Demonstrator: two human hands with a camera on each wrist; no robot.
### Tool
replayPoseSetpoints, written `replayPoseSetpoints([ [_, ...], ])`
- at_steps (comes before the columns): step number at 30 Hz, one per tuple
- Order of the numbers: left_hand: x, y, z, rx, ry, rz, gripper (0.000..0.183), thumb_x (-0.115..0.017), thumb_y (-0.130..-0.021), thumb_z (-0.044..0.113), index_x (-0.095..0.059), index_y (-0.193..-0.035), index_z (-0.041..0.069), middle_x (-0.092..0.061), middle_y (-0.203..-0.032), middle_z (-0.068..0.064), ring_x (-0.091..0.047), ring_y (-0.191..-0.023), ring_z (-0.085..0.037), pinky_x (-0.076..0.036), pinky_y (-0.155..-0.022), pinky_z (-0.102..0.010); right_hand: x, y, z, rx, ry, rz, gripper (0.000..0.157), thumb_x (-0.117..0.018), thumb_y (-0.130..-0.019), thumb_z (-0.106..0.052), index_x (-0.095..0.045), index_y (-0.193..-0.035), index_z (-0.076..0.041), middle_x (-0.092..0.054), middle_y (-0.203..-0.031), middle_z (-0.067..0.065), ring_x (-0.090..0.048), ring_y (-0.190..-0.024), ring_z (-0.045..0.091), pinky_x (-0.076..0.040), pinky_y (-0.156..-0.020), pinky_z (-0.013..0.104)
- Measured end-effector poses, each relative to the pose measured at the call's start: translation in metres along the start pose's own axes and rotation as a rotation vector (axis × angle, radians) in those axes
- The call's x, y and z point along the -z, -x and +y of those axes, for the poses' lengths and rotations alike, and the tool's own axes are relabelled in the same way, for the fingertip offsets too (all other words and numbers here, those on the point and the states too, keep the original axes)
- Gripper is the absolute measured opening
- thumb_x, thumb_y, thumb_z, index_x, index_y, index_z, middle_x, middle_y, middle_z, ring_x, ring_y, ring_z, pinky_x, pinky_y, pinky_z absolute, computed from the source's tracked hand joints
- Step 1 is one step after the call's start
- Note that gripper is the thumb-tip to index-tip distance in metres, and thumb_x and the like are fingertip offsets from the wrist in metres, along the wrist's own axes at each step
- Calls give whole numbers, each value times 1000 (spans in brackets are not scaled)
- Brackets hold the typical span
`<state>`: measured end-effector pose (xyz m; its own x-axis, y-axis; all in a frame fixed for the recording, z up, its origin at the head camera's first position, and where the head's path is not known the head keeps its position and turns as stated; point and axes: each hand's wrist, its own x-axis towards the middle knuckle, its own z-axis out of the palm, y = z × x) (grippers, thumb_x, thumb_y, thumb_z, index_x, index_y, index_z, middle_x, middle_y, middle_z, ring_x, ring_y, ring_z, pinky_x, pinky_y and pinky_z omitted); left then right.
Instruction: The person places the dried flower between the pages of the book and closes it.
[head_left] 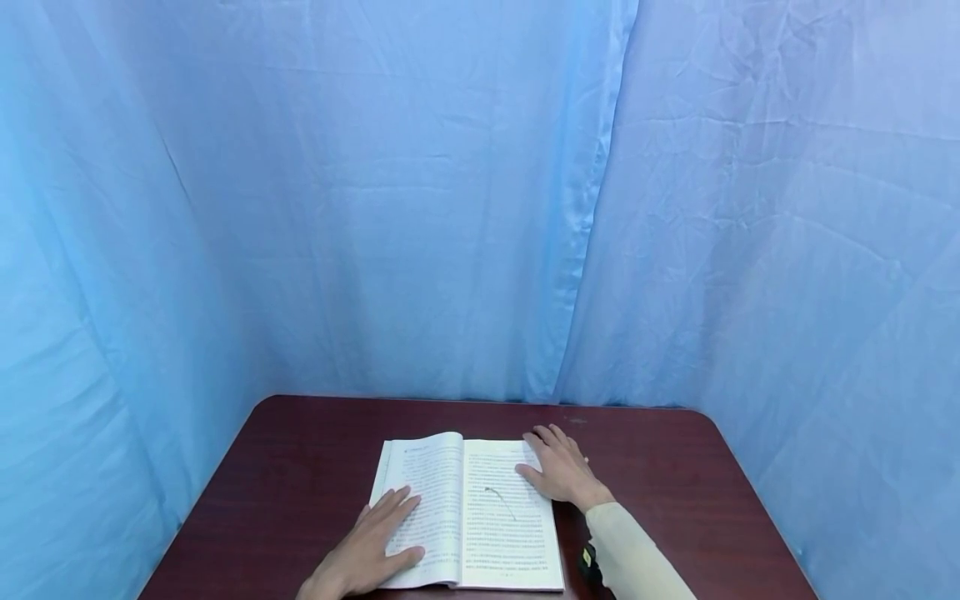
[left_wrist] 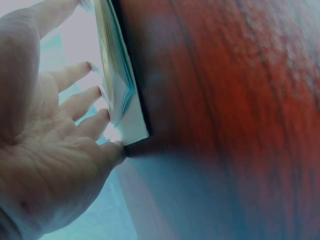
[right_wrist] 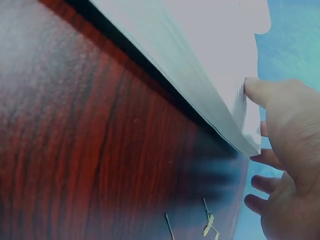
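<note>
Pages (head_left: pixel 431 471) of an open book (head_left: pixel 513 546) are lying on the table (head_left: pixel 300 458), a thin sprig (head_left: pixel 498 497) resting on the right one. My left hand (head_left: pixel 373 543) and right hand (head_left: pixel 559 469), spread and gripping nothing, are touching opposite sides, probably stopping the book closing.

Can't read a word of the open book (head_left: pixel 506 546), print's way too small; same with the thin squiggle (head_left: pixel 501 502) on its right page, drawn or lying there, no clue; left hand (head_left: pixel 367 550) gets chopped at the wrist by the head view's bottom edge, pale sleeve (head_left: pixel 637 558) too; dark gadget (head_left: pixel 588 560) is partly behind that sleeve; twigs (right_wrist: pixel 209 225) run off the right wrist view's bottom.
</note>
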<state>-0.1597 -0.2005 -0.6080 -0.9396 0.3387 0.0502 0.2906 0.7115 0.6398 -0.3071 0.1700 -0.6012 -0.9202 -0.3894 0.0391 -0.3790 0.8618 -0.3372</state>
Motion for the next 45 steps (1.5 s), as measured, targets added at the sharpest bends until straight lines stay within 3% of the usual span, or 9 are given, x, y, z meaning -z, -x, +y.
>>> replayPoseSetpoints([
  [9,-1,-1,0,-9,7,9,78,-80,-101,46,-57,-164,5,-47,-176,-25,-41,-163,-59,-30,-125,-88,-3,0,3,155,143,202,49,-84,-104,-29,-72,-146,-7,-68,-153,20,-57,-152,47,-47,-126,66],
  [15,0,-1,-1,-9,4,12,78,-79,-102,47,-57,-164,5,-48,-176,-25,-41,-163,-58,-30,-126,-88,-3,-2,0,200,12,369,19,-87,-102,-14,-80,-118,-7,-78,-120,8,-74,-113,28,-64,-100,47],
  [19,1,-3,-1,2,21,-5,79,-79,-102,47,-56,-165,5,-46,-178,-24,-38,-165,-58,-27,-127,-89,2,1,-5,117,-193,329,10,-82,-106,-16,-75,-99,-15,-71,-92,-3,-64,-77,11,-56,-69,28],
  [27,0,-6,-5,-4,23,3,80,-76,-104,51,-54,-167,5,-44,-179,-24,-35,-167,-57,-25,-128,-89,6,5,-6,26,-359,258,33,-66,-117,-25,-72,-88,-10,-55,-70,-6,-42,-60,2,-36,-59,21],
  [32,-1,-5,-2,-9,33,29,78,-74,-106,51,-54,-167,6,-44,-179,-23,-34,-168,-57,-26,-129,-87,11,19,-7,-57,-469,206,40,-51,-122,-42,-82,-119,-18,-81,-104,-1,-73,-96,14,-56,-101,47],
  [35,-1,-5,1,-16,36,65,75,-74,-108,50,-54,-168,9,-45,-179,-23,-33,-168,-57,-26,-130,-85,16,31,-11,-43,-530,137,44,-48,-122,-45,-72,-151,-20,-80,-141,3,-75,-132,28,-44,-124,72],
  [37,0,-6,3,-30,25,107,73,-74,-108,48,-54,-168,11,-46,-179,-22,-34,-169,-56,-27,-130,-84,19,39,-15,-7,-562,81,47,-47,-123,-43,-67,-157,-18,-77,-148,7,-73,-136,29,-48,-125,65],
  [40,3,-8,7,-86,-16,204,71,-75,-109,41,-52,-170,13,-48,-177,-22,-38,-167,-56,-31,-132,-77,21,50,-22,58,-628,7,48,-47,-123,-38,-61,-162,-14,-73,-154,14,-76,-124,22,-65,-102,41],
  [45,15,-14,18,-178,-50,345,71,-77,-108,29,-48,-172,16,-51,-176,-19,-40,-165,-56,-3,-142,-19,20,66,-42,198,-698,-70,48,-46,-123,-26,-52,-167,-8,-64,-162,24,-79,-114,17,-66,-95,33],
])
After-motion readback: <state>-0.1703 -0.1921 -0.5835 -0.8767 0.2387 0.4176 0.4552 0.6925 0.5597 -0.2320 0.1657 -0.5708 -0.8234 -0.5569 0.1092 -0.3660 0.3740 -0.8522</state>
